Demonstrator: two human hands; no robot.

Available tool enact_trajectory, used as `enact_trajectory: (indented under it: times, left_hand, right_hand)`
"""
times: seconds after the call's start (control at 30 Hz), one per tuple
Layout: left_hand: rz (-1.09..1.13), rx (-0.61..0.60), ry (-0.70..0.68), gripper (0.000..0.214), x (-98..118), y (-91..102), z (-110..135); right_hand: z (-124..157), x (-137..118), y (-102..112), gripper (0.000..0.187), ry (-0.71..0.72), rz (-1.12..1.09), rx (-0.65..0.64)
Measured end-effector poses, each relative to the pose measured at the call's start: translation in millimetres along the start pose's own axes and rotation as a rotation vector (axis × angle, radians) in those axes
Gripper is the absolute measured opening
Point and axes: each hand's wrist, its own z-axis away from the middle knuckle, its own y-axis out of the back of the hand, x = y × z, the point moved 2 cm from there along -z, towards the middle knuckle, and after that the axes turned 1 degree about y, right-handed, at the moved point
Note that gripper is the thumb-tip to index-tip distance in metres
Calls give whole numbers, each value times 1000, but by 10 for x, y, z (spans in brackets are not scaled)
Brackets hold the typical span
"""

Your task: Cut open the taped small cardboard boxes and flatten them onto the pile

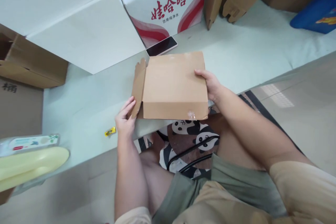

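A flat brown cardboard box (pixel 173 80) rests at the table's near edge, partly past it. Its left end flap (pixel 138 85) stands folded outward, and a piece of clear tape (pixel 191 114) shows at the lower right corner of its front side. My left hand (pixel 126 117) is closed on the flap's lower end, fingers on the outside. At the box's right side my right hand (pixel 210 84) grips the edge, thumb on top and the other fingers hidden. The inside of the box cannot be seen.
Behind the box lies a phone (pixel 162 46) against a white and red carton (pixel 165 10). A large white box (pixel 84 35) stands at the back left. A small yellow packet (pixel 110 132) is near my left hand. Cardboard (pixel 236 0) and a blue container (pixel 315 17) stand back right.
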Motion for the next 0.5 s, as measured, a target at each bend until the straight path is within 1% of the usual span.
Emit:
enact_trajectory:
  times: [0.03, 0.07, 0.1, 0.13, 0.2, 0.27, 0.3, 0.37, 0.4, 0.47, 0.5]
  left_hand:
    - [15, -62, 8, 34, 14, 5, 10]
    - [68, -94, 21, 33, 37, 6, 13]
    - [146, -86, 33, 31, 65, 7, 10]
    - [233, -38, 39, 31, 95, 9, 2]
    - [381, 130, 42, 36, 141, 24, -20]
    - [419, 285, 97, 40, 142, 58, -35]
    - [406, 328, 157, 39, 121, 82, -37]
    - [373, 376, 284, 32, 52, 152, -30]
    - [373, 393, 319, 30, 14, 193, -24]
    - [429, 417, 319, 28, -46, 270, -12]
    - [444, 389, 294, 28, -58, 294, -10]
  right_hand:
    - [-14, -14, 52, 53, 3, 27, 22]
    - [-28, -26, 96, 51, 13, 52, 40]
    - [-41, -35, 127, 51, 29, 75, 50]
    - [-49, -40, 140, 51, 49, 96, 48]
    - [-41, -39, 106, 53, 91, 133, 10]
    - [20, -33, -1, 56, 139, 179, -51]
    - [73, -33, -72, 58, 165, 216, -78]
    - [222, -45, -227, 60, 226, 304, -108]
    - [310, -59, -300, 61, 256, 341, -112]
    - [492, -92, -415, 58, 302, 362, -93]
    - [576, -110, -448, 55, 317, 347, -71]
